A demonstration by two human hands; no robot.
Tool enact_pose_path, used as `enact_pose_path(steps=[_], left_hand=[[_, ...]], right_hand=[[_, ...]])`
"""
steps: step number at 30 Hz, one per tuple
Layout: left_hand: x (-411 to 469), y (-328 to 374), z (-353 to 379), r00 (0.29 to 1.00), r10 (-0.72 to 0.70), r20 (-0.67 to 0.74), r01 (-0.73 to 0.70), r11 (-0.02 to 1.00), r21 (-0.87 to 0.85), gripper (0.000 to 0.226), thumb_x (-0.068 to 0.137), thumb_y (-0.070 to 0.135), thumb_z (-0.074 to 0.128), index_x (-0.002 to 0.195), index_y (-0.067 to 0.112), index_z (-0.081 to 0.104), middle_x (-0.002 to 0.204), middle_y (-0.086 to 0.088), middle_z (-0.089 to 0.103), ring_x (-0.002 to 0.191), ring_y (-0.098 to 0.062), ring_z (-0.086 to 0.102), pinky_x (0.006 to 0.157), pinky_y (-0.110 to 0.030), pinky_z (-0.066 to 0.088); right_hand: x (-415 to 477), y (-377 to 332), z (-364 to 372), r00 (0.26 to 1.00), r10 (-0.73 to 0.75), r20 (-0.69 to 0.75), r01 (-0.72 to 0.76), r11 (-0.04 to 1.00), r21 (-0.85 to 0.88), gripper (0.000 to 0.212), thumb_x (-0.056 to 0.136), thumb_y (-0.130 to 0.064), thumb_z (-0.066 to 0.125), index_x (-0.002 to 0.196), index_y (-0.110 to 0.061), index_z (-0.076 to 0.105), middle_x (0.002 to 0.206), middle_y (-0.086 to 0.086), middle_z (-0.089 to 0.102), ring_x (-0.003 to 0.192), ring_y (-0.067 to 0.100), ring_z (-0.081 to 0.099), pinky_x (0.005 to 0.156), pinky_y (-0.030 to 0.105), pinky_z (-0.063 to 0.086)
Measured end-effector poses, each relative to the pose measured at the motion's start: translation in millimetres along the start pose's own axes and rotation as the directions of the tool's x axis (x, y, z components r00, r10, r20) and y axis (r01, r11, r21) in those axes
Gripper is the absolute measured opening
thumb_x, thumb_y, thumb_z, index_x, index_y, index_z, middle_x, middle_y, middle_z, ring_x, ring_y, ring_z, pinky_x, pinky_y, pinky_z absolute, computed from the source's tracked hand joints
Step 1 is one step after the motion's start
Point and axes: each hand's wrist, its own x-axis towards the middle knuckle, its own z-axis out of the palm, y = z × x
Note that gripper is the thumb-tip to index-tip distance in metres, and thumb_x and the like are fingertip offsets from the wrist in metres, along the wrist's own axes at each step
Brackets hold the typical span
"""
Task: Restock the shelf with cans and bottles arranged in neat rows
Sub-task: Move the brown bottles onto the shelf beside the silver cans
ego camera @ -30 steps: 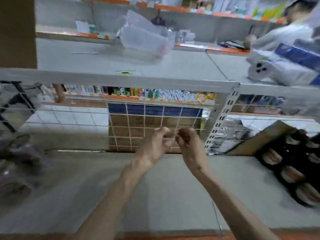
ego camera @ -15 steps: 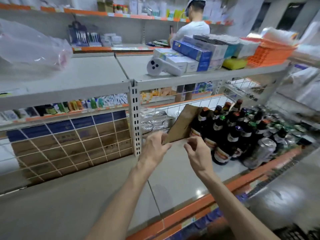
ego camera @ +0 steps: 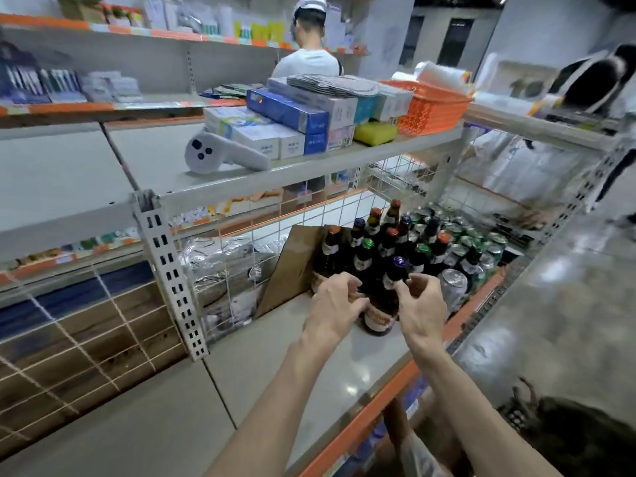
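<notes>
A cluster of dark glass bottles [ego camera: 370, 249] with coloured caps stands on the grey shelf [ego camera: 261, 366], which has an orange front edge. The nearest bottle [ego camera: 378, 318] has a purple cap and an orange label. My left hand [ego camera: 335, 306] is at its left side and my right hand [ego camera: 421, 304] at its right, near the neck. Fingers of both are curled and apart, with no firm grip visible. Several green-topped cans [ego camera: 471, 242] stand behind and right of the bottles. A silver can [ego camera: 454, 287] sits just right of my right hand.
A brown cardboard sheet [ego camera: 292, 266] leans against the wire mesh back [ego camera: 241, 256], left of the bottles. The upper shelf [ego camera: 309, 163] holds boxes, a white controller [ego camera: 220, 154] and an orange basket [ego camera: 433, 108]. A person in a white shirt [ego camera: 306, 63] stands beyond.
The view has swung right along the shelf. Both hands have moved from the bare shelf and the cardboard sheet to either side of the nearest bottle.
</notes>
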Motion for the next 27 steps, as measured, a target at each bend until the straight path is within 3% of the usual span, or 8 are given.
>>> enact_pose_path(steps=[4,8,11,17,19,22,27], left_hand=[[21,15,31,0.999,0.026,0.034,-0.024,0.999,-0.038,0.033,0.085,0.026,0.075,0.115,0.015,0.066,0.113,-0.001,0.070,0.105,-0.015,0.066,0.093,-0.037,0.055],[45,22,51,0.997,0.054,0.051,-0.052,0.998,-0.030,0.034,0.088,0.026,0.073,0.119,0.017,0.065,0.114,0.004,0.067,0.107,-0.011,0.063,0.095,-0.032,0.052],[60,24,57,0.997,0.053,0.057,-0.050,0.997,-0.054,0.037,0.088,0.028,0.072,0.123,0.018,0.063,0.116,0.004,0.066,0.107,-0.010,0.061,0.096,-0.030,0.052],[92,17,60,0.999,0.019,0.035,-0.016,0.996,-0.083,0.038,0.088,0.027,0.072,0.124,0.018,0.063,0.121,0.003,0.065,0.112,-0.011,0.061,0.098,-0.031,0.051],[98,12,62,0.999,-0.004,0.047,0.009,0.996,-0.094,0.039,0.087,0.027,0.073,0.124,0.019,0.063,0.121,0.003,0.065,0.112,-0.011,0.061,0.099,-0.033,0.051],[103,8,67,0.997,-0.033,0.072,0.041,0.994,-0.106,0.041,0.086,0.027,0.073,0.125,0.020,0.062,0.123,0.004,0.064,0.114,-0.012,0.060,0.100,-0.035,0.051],[104,13,79,0.990,-0.072,0.122,0.089,0.987,-0.136,0.045,0.078,0.024,0.076,0.121,0.022,0.062,0.115,0.004,0.064,0.105,-0.013,0.063,0.094,-0.035,0.053]], right_hand=[[36,14,-15,0.989,0.083,-0.123,-0.082,0.997,0.014,0.025,0.094,-0.021,0.062,0.114,-0.009,0.054,0.103,0.004,0.059,0.089,0.017,0.057,0.077,0.029,0.044],[77,35,-23,0.968,0.142,-0.206,-0.152,0.988,-0.035,0.023,0.088,-0.022,0.066,0.105,-0.012,0.052,0.101,0.008,0.061,0.090,0.023,0.060,0.087,0.044,0.052],[102,48,-24,0.948,0.198,-0.249,-0.234,0.964,-0.124,0.046,0.080,-0.032,0.070,0.117,-0.014,0.049,0.109,0.015,0.062,0.099,0.033,0.063,0.087,0.049,0.053],[135,66,-19,0.927,0.292,-0.234,-0.348,0.902,-0.254,0.069,0.083,-0.024,0.078,0.131,0.009,0.040,0.134,0.027,0.047,0.125,0.042,0.047,0.101,0.046,0.041],[140,74,-13,0.926,0.303,-0.224,-0.356,0.897,-0.263,0.068,0.082,-0.023,0.080,0.128,0.010,0.042,0.130,0.028,0.051,0.121,0.044,0.050,0.100,0.048,0.043],[144,82,-7,0.925,0.293,-0.241,-0.362,0.875,-0.322,0.054,0.079,-0.022,0.080,0.113,0.008,0.050,0.113,0.027,0.060,0.104,0.043,0.060,0.087,0.049,0.053],[146,88,-6,0.931,0.286,-0.226,-0.351,0.869,-0.347,0.059,0.082,-0.020,0.078,0.121,0.009,0.045,0.122,0.028,0.054,0.112,0.043,0.055,0.089,0.045,0.047]])
